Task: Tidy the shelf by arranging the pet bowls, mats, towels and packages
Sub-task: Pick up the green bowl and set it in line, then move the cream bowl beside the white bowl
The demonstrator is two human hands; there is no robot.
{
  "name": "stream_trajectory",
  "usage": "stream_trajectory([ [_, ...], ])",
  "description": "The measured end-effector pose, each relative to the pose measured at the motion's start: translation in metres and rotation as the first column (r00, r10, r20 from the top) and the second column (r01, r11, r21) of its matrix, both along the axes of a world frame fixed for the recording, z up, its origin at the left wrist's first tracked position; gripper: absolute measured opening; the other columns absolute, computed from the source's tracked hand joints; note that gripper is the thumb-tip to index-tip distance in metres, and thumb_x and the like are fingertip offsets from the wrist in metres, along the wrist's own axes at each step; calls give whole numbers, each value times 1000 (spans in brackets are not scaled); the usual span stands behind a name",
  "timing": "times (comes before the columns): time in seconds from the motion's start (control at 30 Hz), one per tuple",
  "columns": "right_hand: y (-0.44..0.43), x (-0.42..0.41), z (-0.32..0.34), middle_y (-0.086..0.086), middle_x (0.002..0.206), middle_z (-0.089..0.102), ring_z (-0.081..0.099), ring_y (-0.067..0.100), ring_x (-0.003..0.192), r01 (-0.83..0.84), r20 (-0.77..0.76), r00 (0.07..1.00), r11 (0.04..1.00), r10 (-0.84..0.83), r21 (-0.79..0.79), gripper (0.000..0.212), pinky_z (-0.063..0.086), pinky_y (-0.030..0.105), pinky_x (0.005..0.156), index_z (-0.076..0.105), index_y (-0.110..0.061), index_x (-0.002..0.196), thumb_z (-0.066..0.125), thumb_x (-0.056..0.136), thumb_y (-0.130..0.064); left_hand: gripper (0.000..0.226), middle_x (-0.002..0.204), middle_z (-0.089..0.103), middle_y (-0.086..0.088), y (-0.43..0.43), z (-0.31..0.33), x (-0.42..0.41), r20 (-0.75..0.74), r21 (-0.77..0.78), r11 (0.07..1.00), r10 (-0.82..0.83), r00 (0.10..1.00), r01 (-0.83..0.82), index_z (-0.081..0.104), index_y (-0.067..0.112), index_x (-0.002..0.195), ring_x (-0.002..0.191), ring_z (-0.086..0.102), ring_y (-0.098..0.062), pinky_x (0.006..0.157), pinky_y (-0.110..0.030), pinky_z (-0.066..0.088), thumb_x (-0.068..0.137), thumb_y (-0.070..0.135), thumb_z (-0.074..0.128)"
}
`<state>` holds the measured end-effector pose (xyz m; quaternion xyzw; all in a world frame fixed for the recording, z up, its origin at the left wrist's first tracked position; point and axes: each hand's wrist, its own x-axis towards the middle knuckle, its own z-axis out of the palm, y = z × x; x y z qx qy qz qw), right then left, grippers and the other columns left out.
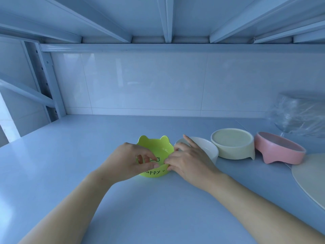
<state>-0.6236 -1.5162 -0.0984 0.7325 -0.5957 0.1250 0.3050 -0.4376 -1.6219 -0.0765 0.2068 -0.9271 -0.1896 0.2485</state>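
A lime-green pet bowl point(159, 147) with two ear bumps and black lettering sits on the shelf board. My left hand point(131, 161) grips its near left rim, fingers curled over the edge. My right hand point(188, 161) pinches its right rim, index finger raised. Right of it stand a white bowl point(208, 148), a cream bowl point(233, 144) and a pink footed bowl point(279, 148) in a row.
A round cream mat point(311, 175) lies at the right edge. A clear plastic-wrapped package point(299, 115) stands at the back right. White tiled wall point(158, 81) behind; shelf upright point(47, 80) at the left; another shelf overhead. The shelf board point(70, 147) stretches left.
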Motion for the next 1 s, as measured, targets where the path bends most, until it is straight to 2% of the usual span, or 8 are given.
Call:
stream_trajectory([
  [0.13, -1, -1, 1, -16, 78, 68, 56, 16, 82, -92, 96, 992, 994, 85, 65, 12, 43, 43, 98, 70, -29, 81, 61, 77, -36, 27, 73, 63, 26, 1, -1, 0, 22, 7, 1000, 26, 999, -26, 66, 45, 72, 69, 60, -3, 63, -16, 47, 59, 68, 61],
  [0.3, 10, -8, 20, -5, 90, 72, 62, 21, 85, -132, 244, 963, 990, 118, 44, 28, 46, 28, 79, 72, -19, 93, 66, 73, -38, 36, 68, 66, 19, 7, -2, -3, 16, -4, 1000, 22, 1000, -22, 70, 36, 75, 66, 61, -4, 65, -21, 49, 61, 65, 55],
  [0.47, 32, -38, 41, -8, 110, 66, 52, 16, 105, -30, 321, 947, 992, -11, 125, 31, 43, 32, 88, 65, -24, 112, 59, 86, -40, 26, 69, 67, 17, 20, 15, -21, 43, -78, 997, 29, 999, -26, 69, 38, 77, 70, 61, 1, 67, -22, 51, 69, 56, 52],
  [0.57, 56, -64, 41, -10, 118, 60, 48, 13, 113, 33, 341, 936, 985, -91, 171, 38, 39, 29, 95, 61, -26, 117, 60, 84, -47, 15, 77, 67, 19, 32, 29, -43, 42, -82, 997, 17, 999, -13, 67, 40, 81, 75, 61, 1, 73, -24, 51, 74, 44, 54],
  [0.7, 92, -94, 40, -13, 130, 51, 40, 8, 123, 119, 315, 930, 965, -191, 236, 48, 26, 13, 94, 54, -27, 127, 61, 84, -47, 15, 84, 65, 20, 58, 36, -84, 57, -116, 993, -30, 998, 36, 65, 41, 87, 81, 59, 3, 76, -24, 50, 76, 40, 55],
  [0.83, 115, -126, 41, -14, 139, 42, 34, 8, 131, 211, 295, 913, 946, -281, 247, 49, 29, 23, 103, 47, -29, 133, 59, 87, -41, 22, 96, 62, 18, 93, 36, -138, 55, -148, 988, -44, 998, 52, 62, 42, 97, 89, 56, 1, 80, -29, 49, 77, 42, 54],
  [0.93, 124, -149, 39, -12, 139, 42, 33, 11, 130, 248, 276, 906, 932, -319, 263, 49, 29, 25, 102, 46, -28, 133, 60, 87, -38, 36, 117, 52, 14, 114, 32, -175, 166, -238, 971, 49, 985, -8, 53, 40, 116, 110, 48, -9, 81, -27, 42, 81, 36, 58],
  [1.0, 126, -160, 36, -11, 136, 44, 37, 14, 127, 253, 276, 905, 932, -323, 259, 48, 32, 27, 100, 48, -27, 131, 62, 86, -35, 49, 125, 46, 9, 122, 27, -195, 238, -273, 960, 135, 962, -67, 44, 36, 126, 115, 43, -13, 78, -27, 37, 80, 33, 60],
])
